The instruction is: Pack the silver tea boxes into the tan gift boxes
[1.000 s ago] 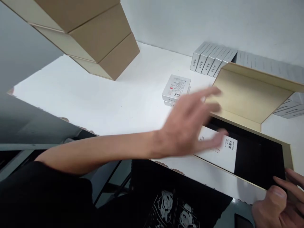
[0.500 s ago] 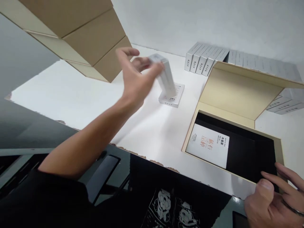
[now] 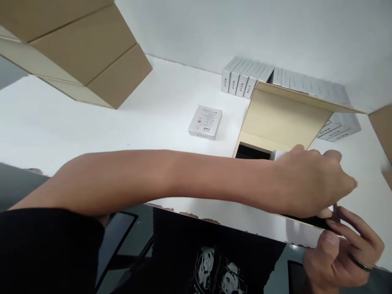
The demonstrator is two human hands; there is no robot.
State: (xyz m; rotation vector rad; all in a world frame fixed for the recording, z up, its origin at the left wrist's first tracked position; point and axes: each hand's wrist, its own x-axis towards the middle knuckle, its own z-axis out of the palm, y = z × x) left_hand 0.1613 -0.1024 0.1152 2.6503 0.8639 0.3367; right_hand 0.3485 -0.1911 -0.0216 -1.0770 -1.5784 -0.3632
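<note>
My left hand (image 3: 309,181) reaches across over the open cream gift box (image 3: 284,116), fingers bent downward around a small silver-white tea box (image 3: 277,154). Only a corner of that tea box shows beside the wrist; the hand hides the rest. At the gift box's near right corner, my right hand (image 3: 344,253), with a dark ring on one finger, grips the rim between thumb and fingers. The lid stands raised at the back, and the black interior is largely covered by my left forearm. Another tea box (image 3: 205,122) lies flat on the table, left of the gift box.
A row of upright silver tea boxes (image 3: 241,77) stands along the wall, continuing behind the lid. Brown cartons (image 3: 88,49) are stacked at the upper left. The white table (image 3: 153,126) has a chipped front edge. A brown box edge shows at far right.
My left hand has swung right from above the table to over the gift box, carrying the tea box. My right hand stays at the rim. The view has shifted somewhat.
</note>
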